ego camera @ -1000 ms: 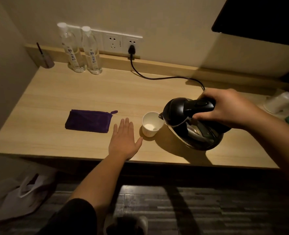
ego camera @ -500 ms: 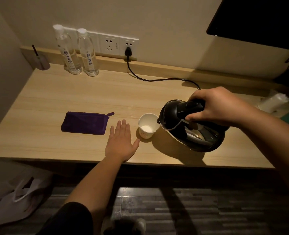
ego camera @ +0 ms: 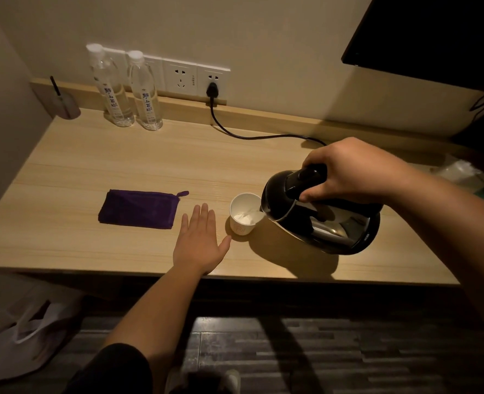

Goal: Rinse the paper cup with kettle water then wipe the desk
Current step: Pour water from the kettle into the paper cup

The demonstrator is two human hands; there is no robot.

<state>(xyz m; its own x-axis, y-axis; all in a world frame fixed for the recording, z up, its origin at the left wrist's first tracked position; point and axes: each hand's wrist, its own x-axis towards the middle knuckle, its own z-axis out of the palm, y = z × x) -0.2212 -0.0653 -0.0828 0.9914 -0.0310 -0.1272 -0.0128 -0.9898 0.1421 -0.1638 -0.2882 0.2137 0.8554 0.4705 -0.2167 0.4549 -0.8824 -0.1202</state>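
On the tabletop, L hand lay flat, open, beside cup; R hand gripped tilted kettle, spout over cup w/ water.

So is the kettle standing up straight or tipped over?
Tipped. The right hand tilts the kettle by its handle, spout down at the paper cup's rim, water pooling inside.

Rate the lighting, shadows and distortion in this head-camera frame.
Head view: dim, warm light; the tilted black-and-steel kettle throws a hard shadow onto the light wooden desk; glare streaks its steel side; wide-angle bending bows the desk edges; the far right corner is murky.
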